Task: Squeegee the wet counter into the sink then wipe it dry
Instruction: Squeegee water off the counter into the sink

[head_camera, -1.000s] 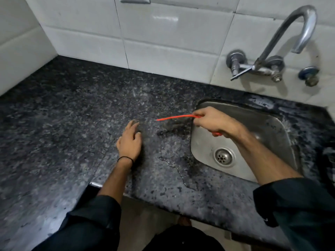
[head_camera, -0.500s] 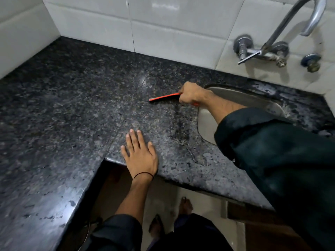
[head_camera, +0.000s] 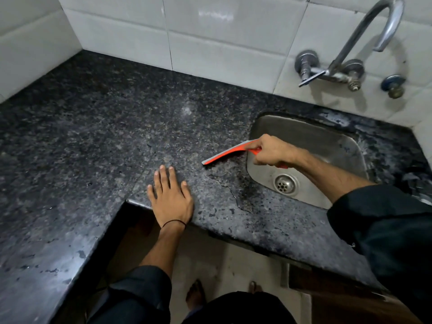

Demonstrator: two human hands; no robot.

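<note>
My right hand (head_camera: 271,150) grips the handle of a red squeegee (head_camera: 224,154), whose blade rests slanted on the dark granite counter (head_camera: 93,136) just left of the steel sink (head_camera: 327,146). A wet patch and a thin line of water (head_camera: 231,190) lie between the blade and the sink's left rim. My left hand (head_camera: 170,197) lies flat on the counter near its front edge, fingers spread, holding nothing. The sink's drain (head_camera: 285,184) shows below my right wrist.
A metal tap (head_camera: 364,38) with valves juts from the white tiled wall (head_camera: 210,43) above the sink. The counter is L-shaped, with a cut-out in front where my legs and feet stand. Water streaks mark the counter behind and to the right of the sink.
My right hand has pulled the squeegee back from farther up the counter toward the sink's left rim. My left hand stays flat near the front edge.
</note>
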